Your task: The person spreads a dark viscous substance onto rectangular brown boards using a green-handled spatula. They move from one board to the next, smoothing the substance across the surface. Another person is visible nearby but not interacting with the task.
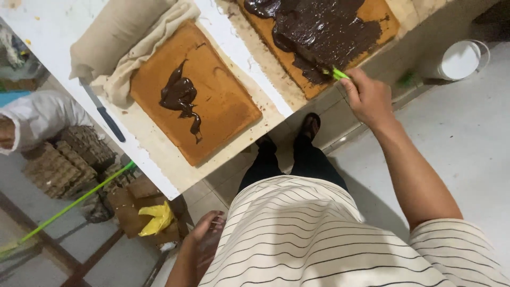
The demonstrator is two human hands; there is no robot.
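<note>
Head view: white bucket [461, 59] by floor

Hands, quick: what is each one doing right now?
Left hand: open, hanging empty beside the striped shirt.
Right hand: closed on a green spatula, over the chocolate-covered sponge cake.

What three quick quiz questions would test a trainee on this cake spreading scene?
1. True or false: the right hand holds a green-handled spreader at the chocolate-covered cake.
2. Which lies left of the nearer cake: A) knife, B) whisk, C) spoon?
3. How much chocolate is on the nearer cake?

Key: 1 true. 2 A. 3 Only a dollop, not spread; the left hand hangs free by the hip.
</note>
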